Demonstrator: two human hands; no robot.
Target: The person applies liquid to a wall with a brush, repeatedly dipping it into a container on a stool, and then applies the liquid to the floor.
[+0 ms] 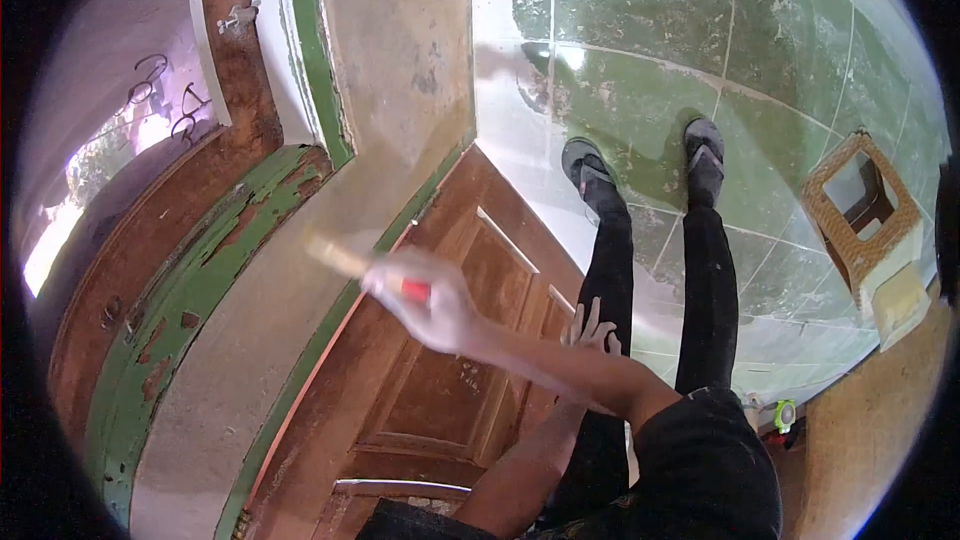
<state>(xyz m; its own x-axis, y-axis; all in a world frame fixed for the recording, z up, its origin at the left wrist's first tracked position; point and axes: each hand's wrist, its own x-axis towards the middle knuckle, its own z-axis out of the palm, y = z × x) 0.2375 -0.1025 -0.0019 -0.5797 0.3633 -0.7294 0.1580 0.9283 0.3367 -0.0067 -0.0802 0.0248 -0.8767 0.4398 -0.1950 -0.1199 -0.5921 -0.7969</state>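
My right hand [425, 300] is closed round a paintbrush [345, 258] with a pale, blurred head and a red handle end. The brush head overlaps the tan sill band [280, 275], which lies beside a chipped green-painted frame [200, 290]. Below my right hand is a brown panelled wooden door [440, 380]. My left hand [595, 328] lies against my black trouser leg, its fingers spread. Part of the left wrist is hidden behind my right forearm.
Green tiles [640, 90] with whitish patches cover the floor under my sandalled feet. At the right stands a woven-framed box [815, 210] with an opening, beside a pale yellow block [900, 305]. A small green-and-white item [785, 415] lies low at the right. Curled metalwork [185, 110] shows at the window.
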